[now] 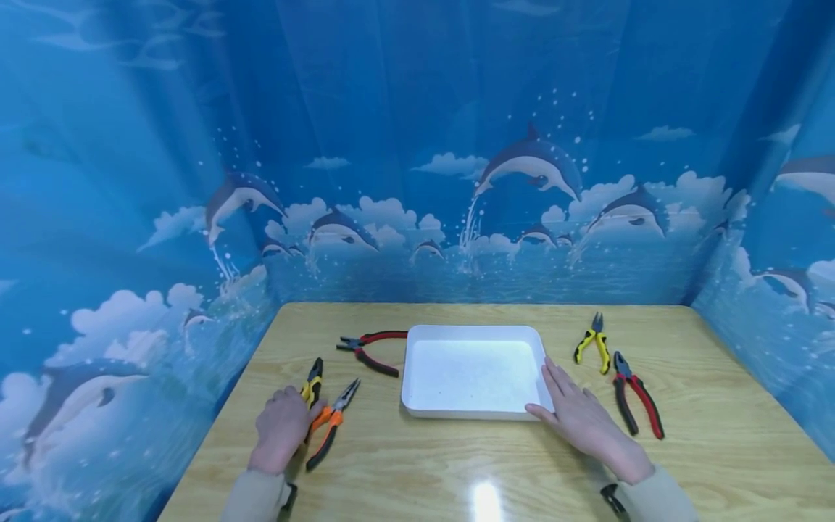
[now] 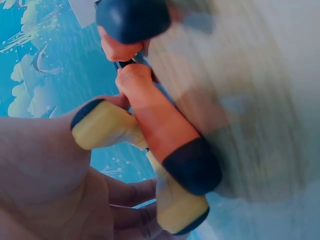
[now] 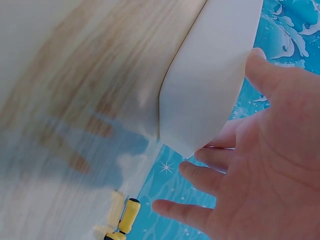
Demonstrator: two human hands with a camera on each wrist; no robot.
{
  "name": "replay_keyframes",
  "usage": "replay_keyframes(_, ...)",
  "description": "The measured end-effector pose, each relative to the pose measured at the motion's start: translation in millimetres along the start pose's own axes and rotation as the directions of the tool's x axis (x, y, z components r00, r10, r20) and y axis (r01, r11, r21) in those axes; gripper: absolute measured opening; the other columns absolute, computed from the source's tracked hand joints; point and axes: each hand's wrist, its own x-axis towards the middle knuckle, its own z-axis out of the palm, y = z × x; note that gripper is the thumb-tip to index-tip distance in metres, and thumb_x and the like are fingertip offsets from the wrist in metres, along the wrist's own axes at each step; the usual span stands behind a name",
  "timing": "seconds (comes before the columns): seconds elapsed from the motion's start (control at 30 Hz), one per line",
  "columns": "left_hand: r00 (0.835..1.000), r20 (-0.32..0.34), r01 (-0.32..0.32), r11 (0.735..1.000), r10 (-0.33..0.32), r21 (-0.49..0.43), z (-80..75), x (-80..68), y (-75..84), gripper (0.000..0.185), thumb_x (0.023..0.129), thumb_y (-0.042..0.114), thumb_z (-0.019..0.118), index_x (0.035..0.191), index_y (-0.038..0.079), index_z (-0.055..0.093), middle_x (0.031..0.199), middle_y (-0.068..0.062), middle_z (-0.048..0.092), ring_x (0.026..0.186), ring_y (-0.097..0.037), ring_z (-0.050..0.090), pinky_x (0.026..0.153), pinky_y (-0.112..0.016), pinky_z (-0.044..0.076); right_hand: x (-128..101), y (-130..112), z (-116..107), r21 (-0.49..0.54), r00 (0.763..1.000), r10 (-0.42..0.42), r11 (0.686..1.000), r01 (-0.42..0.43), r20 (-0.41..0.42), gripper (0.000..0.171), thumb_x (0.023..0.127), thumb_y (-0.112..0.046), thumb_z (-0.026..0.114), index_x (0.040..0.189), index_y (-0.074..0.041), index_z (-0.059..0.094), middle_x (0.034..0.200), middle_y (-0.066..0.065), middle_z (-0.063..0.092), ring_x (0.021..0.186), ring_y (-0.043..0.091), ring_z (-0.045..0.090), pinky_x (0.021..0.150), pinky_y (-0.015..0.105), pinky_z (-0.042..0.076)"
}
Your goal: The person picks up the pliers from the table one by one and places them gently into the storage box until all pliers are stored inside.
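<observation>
I saw the white tray (image 1: 471, 333) sitting in the middle of the desk (image 1: 457, 471). The right hand (image 1: 577, 413) lay at the tray's near right corner, its fingers (image 3: 197, 172) straight and spread against the tray's outer wall, holding nothing. The left hand (image 1: 282, 428) rested left of the tray, on the desk's near side, its fingers (image 2: 132, 192) curled round the handles of the yellow pliers (image 1: 312, 383). The orange pliers (image 1: 331, 424) lay just beside those, touching the hand. Red pliers (image 1: 368, 349) lay just left of the tray's far corner. Right of the tray lay another small yellow pair (image 1: 593, 344) and, beyond them, a red-and-black pair (image 1: 636, 395).
</observation>
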Motion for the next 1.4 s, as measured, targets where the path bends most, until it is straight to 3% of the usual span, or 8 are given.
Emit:
replay_keyframes(0.43, 1.000, 0.025, -0.008, 0.999, 0.007, 0.051, -2.1, 7.4, -5.6, 0.063, 0.100, 0.046, 0.059, 0.093, -0.016, 0.050, 0.077, -0.023, 0.050, 0.068, -0.030, 0.053, 0.054, -0.043, 0.053, -1, -2, -1, 0.008, 1.000, 0.000, 1.000, 0.001, -0.008, 0.089, 0.101, -0.056, 0.052, 0.155, 0.009, 0.024, 0.163, 0.029, 0.017, 0.146, 0.052, 0.025, 0.105, 0.078, 0.027)
replay_keyframes(0.6, 0.997, -0.050, -0.057, 0.998, 0.058, 0.019, -3.2, 3.8, -10.6, 0.060, 0.097, 0.044, 0.063, 0.098, -0.015, 0.052, 0.084, -0.024, 0.052, 0.074, -0.031, 0.053, 0.051, -0.043, 0.050, -3, -2, -2, 0.009, 1.000, -0.005, 1.000, 0.005, -0.007, 0.089, 0.101, -0.056, 0.052, 0.155, 0.009, 0.025, 0.163, 0.029, 0.016, 0.146, 0.051, 0.025, 0.105, 0.078, 0.027)
replay_keyframes(0.7, 0.973, -0.183, -0.140, 0.990, 0.139, 0.004, -3.6, 0.3, -9.5, 0.057, 0.093, 0.042, 0.070, 0.101, -0.013, 0.055, 0.085, -0.022, 0.054, 0.072, -0.030, 0.052, 0.046, -0.038, 0.046, -3, -2, -3, 0.007, 1.000, -0.005, 1.000, 0.005, -0.009, 0.088, 0.101, -0.055, 0.053, 0.155, 0.010, 0.025, 0.163, 0.029, 0.017, 0.145, 0.052, 0.025, 0.104, 0.078, 0.028)
replay_keyframes(0.8, 0.920, -0.327, -0.223, 0.975, 0.218, 0.021, -4.0, -2.7, -4.0, 0.054, 0.089, 0.039, 0.077, 0.102, -0.011, 0.059, 0.085, -0.022, 0.056, 0.072, -0.030, 0.052, 0.046, -0.037, 0.046, -2, -2, -3, 0.007, 1.000, -0.002, 1.000, 0.002, -0.010, 0.088, 0.101, -0.054, 0.053, 0.155, 0.010, 0.025, 0.163, 0.029, 0.017, 0.145, 0.052, 0.025, 0.105, 0.078, 0.028)
replay_keyframes(0.93, 0.865, -0.428, -0.269, 0.962, 0.262, 0.045, -5.6, -5.0, 5.7, 0.055, 0.085, 0.036, 0.081, 0.104, -0.011, 0.060, 0.090, -0.024, 0.058, 0.079, -0.034, 0.055, 0.057, -0.043, 0.050, -1, -2, -2, 0.010, 1.000, -0.002, 1.000, 0.002, -0.008, 0.089, 0.101, -0.055, 0.052, 0.155, 0.009, 0.025, 0.163, 0.029, 0.017, 0.145, 0.052, 0.024, 0.104, 0.079, 0.027)
replay_keyframes(1.13, 0.848, -0.438, -0.299, 0.952, 0.297, 0.068, -6.6, -4.3, 15.5, 0.062, 0.083, 0.039, 0.083, 0.109, -0.012, 0.059, 0.099, -0.026, 0.060, 0.089, -0.036, 0.055, 0.068, -0.044, 0.050, -1, -2, -2, 0.017, 1.000, 0.002, 1.000, -0.002, 0.001, 0.089, 0.101, -0.055, 0.052, 0.155, 0.009, 0.024, 0.163, 0.030, 0.016, 0.145, 0.052, 0.024, 0.104, 0.079, 0.027)
replay_keyframes(1.27, 0.854, -0.427, -0.304, 0.951, 0.296, 0.051, -5.9, -3.8, 19.7, 0.064, 0.084, 0.041, 0.081, 0.113, -0.011, 0.059, 0.102, -0.025, 0.059, 0.089, -0.035, 0.054, 0.068, -0.043, 0.050, -1, -2, -2, 0.019, 1.000, 0.002, 1.000, -0.002, 0.003, 0.089, 0.101, -0.055, 0.052, 0.155, 0.010, 0.024, 0.163, 0.030, 0.016, 0.145, 0.052, 0.024, 0.104, 0.079, 0.027)
replay_keyframes(1.4, 0.840, -0.446, -0.322, 0.946, 0.308, 0.046, -5.8, -4.1, 23.0, 0.062, 0.084, 0.040, 0.081, 0.111, -0.011, 0.060, 0.100, -0.023, 0.058, 0.086, -0.033, 0.053, 0.065, -0.041, 0.048, -2, -2, -2, 0.019, 1.000, 0.002, 1.000, -0.002, 0.004, 0.088, 0.102, -0.055, 0.052, 0.155, 0.010, 0.024, 0.163, 0.030, 0.015, 0.145, 0.053, 0.024, 0.104, 0.079, 0.027)
